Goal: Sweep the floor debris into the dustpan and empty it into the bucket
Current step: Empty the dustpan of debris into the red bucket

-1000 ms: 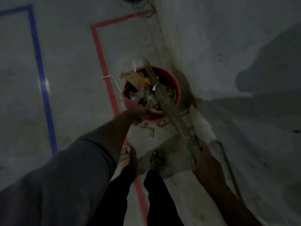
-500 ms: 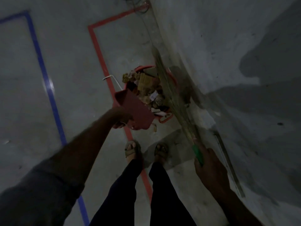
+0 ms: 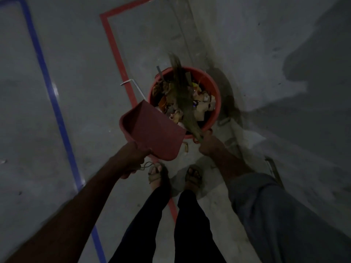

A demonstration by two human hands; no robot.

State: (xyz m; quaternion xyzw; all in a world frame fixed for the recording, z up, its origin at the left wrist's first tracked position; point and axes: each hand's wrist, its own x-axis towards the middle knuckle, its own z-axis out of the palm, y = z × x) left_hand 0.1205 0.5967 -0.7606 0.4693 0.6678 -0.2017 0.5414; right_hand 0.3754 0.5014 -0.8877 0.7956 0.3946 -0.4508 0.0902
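Note:
A red bucket stands on the floor by the wall, heaped with paper and scrap debris. My left hand grips the handle of a red dustpan, held tilted with its lip at the bucket's near rim; its inside looks bare. My right hand grips a grass broom low on its handle. The bristles lie across the debris in the bucket and reach past its far rim.
Red tape and blue tape lines run along the grey concrete floor. A wall rises on the right. A small metal hook lies by the bucket's base, a bent white rod to its left. My sandalled feet stand just behind.
My right hand moved forward and left to the bucket's rim, bringing the broom's bristles over the debris. The dustpan stays tilted at the bucket, with its open side now facing me.

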